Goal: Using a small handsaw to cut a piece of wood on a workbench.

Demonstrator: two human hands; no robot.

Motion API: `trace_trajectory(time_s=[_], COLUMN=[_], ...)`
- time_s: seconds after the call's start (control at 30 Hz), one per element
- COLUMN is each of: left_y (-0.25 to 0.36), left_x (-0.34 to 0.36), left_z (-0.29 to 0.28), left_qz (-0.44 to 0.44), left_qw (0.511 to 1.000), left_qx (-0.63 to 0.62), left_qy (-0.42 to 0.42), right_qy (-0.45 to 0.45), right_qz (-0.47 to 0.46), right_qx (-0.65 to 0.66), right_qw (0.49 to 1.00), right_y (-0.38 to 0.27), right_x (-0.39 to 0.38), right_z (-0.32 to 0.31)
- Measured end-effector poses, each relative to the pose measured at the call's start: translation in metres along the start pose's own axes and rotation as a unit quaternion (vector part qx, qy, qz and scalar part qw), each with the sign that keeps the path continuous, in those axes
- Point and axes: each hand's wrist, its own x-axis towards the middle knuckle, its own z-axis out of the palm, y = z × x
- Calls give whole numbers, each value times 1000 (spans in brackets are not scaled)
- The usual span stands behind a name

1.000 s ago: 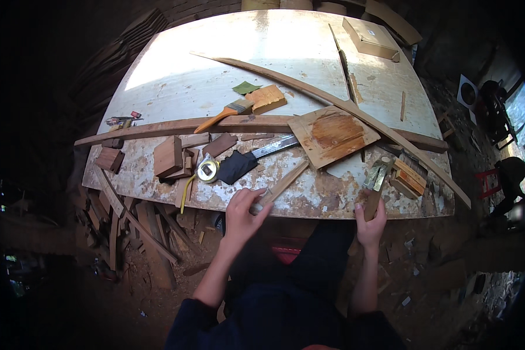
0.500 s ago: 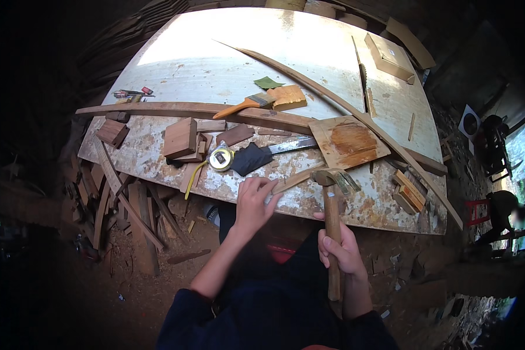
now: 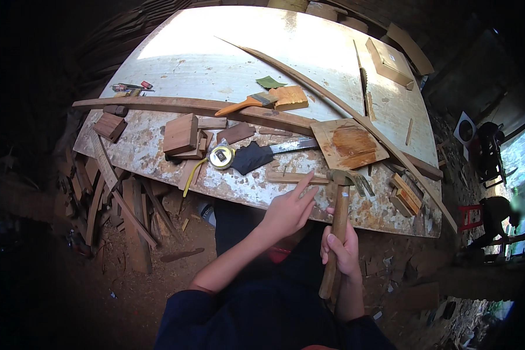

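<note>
My right hand is wrapped round the wooden handle of a claw hammer, whose metal head is up over the table's near edge. To its left, my left hand is open and holds nothing, fingers stretched toward a short wooden strip. The strip lies along the near part of the table; a thin dark pin-like thing stands at it, too small to name for sure. Behind the hammer head lies a square wooden board with a brown patch. A tool with a black-wrapped handle and a yellow tape measure lie left of it.
Long curved wooden pieces cross the worn table. A paintbrush, a green leaf-like piece, wood blocks and a long saw-like blade lie about. Scrap wood is piled below at left; a cardboard box sits far right.
My left hand has moved right and away from the wooden strip's left end, its fingers spread. The strip now lies more level. The hammer has shifted slightly right, still in my right hand.
</note>
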Motion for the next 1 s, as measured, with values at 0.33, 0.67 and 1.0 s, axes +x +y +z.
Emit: trace_trajectory(time_s=[0.33, 0.67, 1.0], left_y=[2, -4, -16], left_x=[20, -12, -35], left_z=[11, -12, -41], left_qz=[-14, -37, -12], left_qw=[985, 998, 999], left_qx=[81, 19, 34], left_qy=[-152, -37, -20], right_qy=[69, 66, 71], right_qz=[-12, -24, 0], right_qx=[-39, 13, -27], right_qw=[997, 997, 997], right_y=[-6, 10, 19], right_x=[-25, -25, -28], right_z=[-31, -31, -41])
